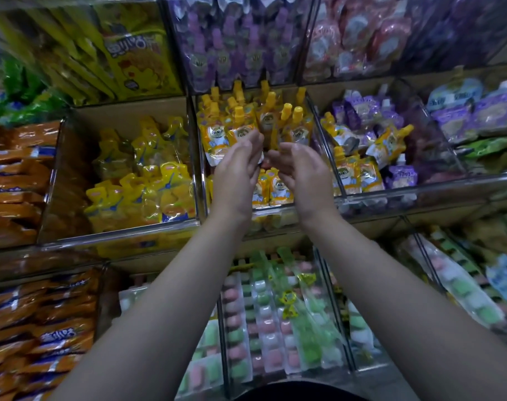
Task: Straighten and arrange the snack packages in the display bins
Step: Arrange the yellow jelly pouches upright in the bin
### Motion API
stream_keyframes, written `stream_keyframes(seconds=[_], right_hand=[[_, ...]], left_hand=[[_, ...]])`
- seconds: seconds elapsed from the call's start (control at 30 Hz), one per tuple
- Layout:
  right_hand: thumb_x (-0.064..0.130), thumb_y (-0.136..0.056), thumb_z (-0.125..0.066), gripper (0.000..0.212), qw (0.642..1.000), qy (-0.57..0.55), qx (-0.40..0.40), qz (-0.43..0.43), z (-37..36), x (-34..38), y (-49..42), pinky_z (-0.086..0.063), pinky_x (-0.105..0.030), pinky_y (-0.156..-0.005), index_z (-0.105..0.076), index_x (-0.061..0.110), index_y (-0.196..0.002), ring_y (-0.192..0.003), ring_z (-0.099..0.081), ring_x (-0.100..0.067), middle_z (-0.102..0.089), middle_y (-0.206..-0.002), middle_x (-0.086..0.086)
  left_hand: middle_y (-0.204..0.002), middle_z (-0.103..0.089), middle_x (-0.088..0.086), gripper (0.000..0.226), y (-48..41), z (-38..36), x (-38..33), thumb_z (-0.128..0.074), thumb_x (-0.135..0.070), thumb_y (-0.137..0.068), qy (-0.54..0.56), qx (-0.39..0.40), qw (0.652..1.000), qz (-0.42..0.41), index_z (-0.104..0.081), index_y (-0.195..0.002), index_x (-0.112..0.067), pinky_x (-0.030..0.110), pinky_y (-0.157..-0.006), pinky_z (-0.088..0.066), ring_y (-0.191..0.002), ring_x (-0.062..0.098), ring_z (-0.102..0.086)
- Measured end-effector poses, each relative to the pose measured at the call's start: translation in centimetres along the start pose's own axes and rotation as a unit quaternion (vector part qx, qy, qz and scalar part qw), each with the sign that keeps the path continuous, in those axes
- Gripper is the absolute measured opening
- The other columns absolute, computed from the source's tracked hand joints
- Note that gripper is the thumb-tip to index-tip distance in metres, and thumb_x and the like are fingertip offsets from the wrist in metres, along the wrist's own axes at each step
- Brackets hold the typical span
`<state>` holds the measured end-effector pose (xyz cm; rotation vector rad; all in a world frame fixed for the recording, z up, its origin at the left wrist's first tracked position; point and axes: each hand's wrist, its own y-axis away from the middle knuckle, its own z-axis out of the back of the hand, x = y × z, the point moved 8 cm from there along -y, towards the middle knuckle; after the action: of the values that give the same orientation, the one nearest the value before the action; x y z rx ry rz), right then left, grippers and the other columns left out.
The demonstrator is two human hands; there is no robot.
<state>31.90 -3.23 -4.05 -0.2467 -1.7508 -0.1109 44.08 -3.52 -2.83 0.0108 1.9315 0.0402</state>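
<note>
Head view: left hand (240, 166) is touching orange spouted pouches (214, 137) in the middle bin (327, 149) with straight fingers (253, 140). Right hand (300, 166) is hovering beside it, loosely cupped, gripping nothing. Pouches beyond the fingertips are standing spout-up but leaning unevenly. Stray orange pouches (349, 175) are mixing with purple pouches (402, 175) rightward. Judged partly done.

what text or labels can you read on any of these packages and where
Yellow bag, upper left bin: large white Chinese characters, too blurred to quote.
Orange packets, lower left: white characters, also blurred.
Orange spout pouches: print too small.
Nothing can be quoted.
</note>
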Motion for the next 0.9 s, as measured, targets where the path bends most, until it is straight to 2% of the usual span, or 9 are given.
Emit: stream_keyframes(seconds=[0.1, 0.2, 0.3, 0.47, 0.57, 0.7, 0.77, 0.83, 0.9], right_hand=[[0.042, -0.084, -0.044, 0.034, 1.0, 0.001, -0.01, -0.013, 1.4, -0.4, -0.3, -0.05, -0.034, -0.093, -0.063, 0.022, -0.103, -0.104, -0.069, -0.015, -0.075, -0.104, -0.002], [0.039, -0.088, -0.045, 0.031, 1.0, -0.003, -0.006, -0.009, 2.7, 0.1, -1.0, -0.051, -0.038, -0.097, -0.063, 0.019, -0.105, -0.101, -0.069, -0.015, -0.075, -0.099, 0.0], [0.032, -0.096, -0.045, 0.03, 1.0, -0.013, 0.006, -0.003, 4.0, 0.8, -2.2, -0.053, -0.026, -0.085, -0.064, 0.014, -0.11, -0.101, -0.069, -0.014, -0.073, -0.104, -0.005], [0.042, -0.084, -0.044, 0.034, 1.0, -0.002, 0.009, 0.003, 7.3, 1.8, -4.9, -0.051, -0.026, -0.085, -0.064, 0.02, -0.101, -0.102, -0.069, -0.015, -0.073, -0.105, -0.005], [0.039, -0.088, -0.047, 0.032, 1.0, -0.011, 0.002, 0.002, 9.9, 2.0, -6.3, -0.053, -0.026, -0.084, -0.065, 0.016, -0.102, -0.103, -0.069, -0.019, -0.073, -0.105, -0.009], [0.021, -0.1, -0.05, 0.015, 0.996, 0.071, -0.035, 0.032, 13.4, 1.9, -8.1, -0.05, -0.017, -0.078, -0.065, 0.02, -0.104, -0.101, -0.066, -0.013, -0.07, -0.106, -0.001], [0.019, -0.098, -0.053, 0.013, 0.992, 0.111, -0.048, 0.031, 15.0, 1.6, -9.1, -0.049, -0.016, -0.076, -0.064, 0.022, -0.104, -0.097, -0.064, -0.008, -0.068, -0.104, 0.003], [0.019, -0.096, -0.055, 0.016, 0.987, 0.153, -0.054, 0.007, 16.2, 0.7, -10.2, -0.05, -0.02, -0.079, -0.063, 0.018, -0.109, -0.096, -0.063, -0.007, -0.067, -0.104, 0.005], [0.02, -0.094, -0.057, 0.021, 0.975, 0.214, -0.038, -0.044, 16.8, -1.0, -11.3, -0.05, -0.027, -0.084, -0.062, 0.018, -0.114, -0.099, -0.061, -0.011, -0.065, -0.107, 0.005]], left_hand=[[-0.133, -0.061, -0.002, 0.039, 0.1, -0.7, 0.9, -0.039, -0.027, -0.105, -0.001, -0.003, 1.0, 0.008, -0.052, -0.139, -0.012, 0.021, -0.096, -0.044, -0.114, 0.004, -0.059], [-0.133, -0.061, -0.001, 0.036, -0.1, -2.0, 1.4, -0.04, -0.027, -0.105, -0.002, -0.01, 1.0, 0.005, -0.054, -0.136, -0.014, 0.033, -0.111, -0.039, -0.122, 0.01, -0.057], [-0.128, -0.062, 0.0, 0.032, -0.7, -3.9, 1.4, -0.039, -0.024, -0.105, 0.009, -0.02, 1.0, -0.003, -0.056, -0.13, -0.015, 0.039, -0.115, -0.037, -0.127, 0.014, -0.055], [-0.12, -0.064, -0.007, 0.036, -1.8, -7.7, 2.3, -0.036, -0.025, -0.106, 0.003, -0.021, 1.0, -0.009, -0.053, -0.136, -0.014, 0.019, -0.091, -0.045, -0.109, 0.001, -0.06], [-0.126, -0.062, -0.004, 0.037, -2.4, -9.9, 3.4, -0.036, -0.026, -0.106, -0.002, -0.021, 1.0, -0.004, -0.052, -0.137, -0.014, 0.023, -0.099, -0.043, -0.112, 0.003, -0.059], [-0.124, -0.063, -0.008, 0.036, -3.3, -12.9, 4.9, -0.038, -0.028, -0.105, -0.02, -0.018, 1.0, 0.004, -0.053, -0.136, -0.017, 0.021, -0.096, -0.044, -0.118, 0.005, -0.058], [-0.133, -0.061, -0.006, 0.037, -3.8, -14.2, 5.6, -0.038, -0.029, -0.105, -0.042, -0.016, 0.999, 0.01, -0.053, -0.137, -0.018, 0.027, -0.103, -0.041, -0.125, 0.007, -0.054], [-0.138, -0.058, -0.004, 0.038, -4.3, -15.2, 6.5, -0.038, -0.029, -0.105, -0.054, -0.013, 0.998, 0.024, -0.051, -0.139, -0.019, 0.031, -0.11, -0.036, -0.13, 0.008, -0.051], [-0.138, -0.056, -0.006, 0.038, -4.7, -16.1, 7.4, -0.039, -0.03, -0.104, -0.075, -0.008, 0.997, 0.034, -0.051, -0.14, -0.022, 0.029, -0.105, -0.035, -0.127, 0.006, -0.049]])
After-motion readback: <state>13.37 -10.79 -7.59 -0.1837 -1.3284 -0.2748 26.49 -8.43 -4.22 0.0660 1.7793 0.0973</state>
